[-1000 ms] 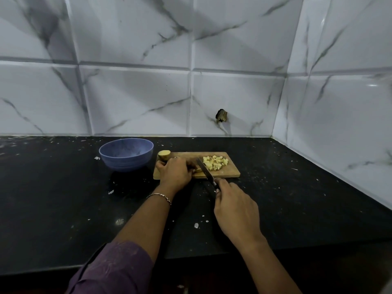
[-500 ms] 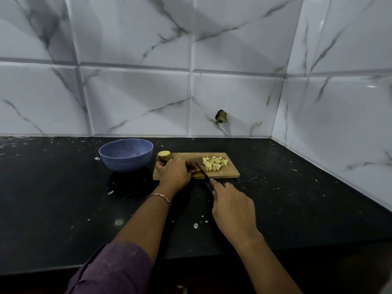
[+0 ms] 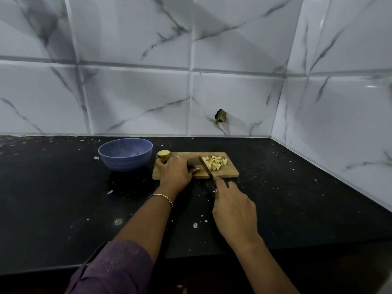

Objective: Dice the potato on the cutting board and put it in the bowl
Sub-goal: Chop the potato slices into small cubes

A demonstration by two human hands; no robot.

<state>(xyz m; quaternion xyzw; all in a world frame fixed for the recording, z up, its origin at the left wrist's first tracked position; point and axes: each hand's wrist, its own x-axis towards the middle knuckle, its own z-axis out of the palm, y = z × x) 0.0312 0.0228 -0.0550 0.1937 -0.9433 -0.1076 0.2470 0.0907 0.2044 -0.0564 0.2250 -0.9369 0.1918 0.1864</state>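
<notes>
R hand [image 3: 234, 211] wrapped round the dark-handled steel knife [image 3: 205, 167], blade running near-to-far just right of the pale potato strip [image 3: 197, 169] my L hand [image 3: 175, 172] pins w/ curled fingers on the rectangular wooden cutting board [image 3: 231, 173], round blue bowl [image 3: 125, 154] left of it.

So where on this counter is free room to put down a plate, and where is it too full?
Free: the counter right of the board, to the side wall, and the stretch left of the bowl; only crumbs lie there. Crowded: the board, with left hand holding a potato piece, right hand, knife, dice and potato end; bowl and board stand close.
</notes>
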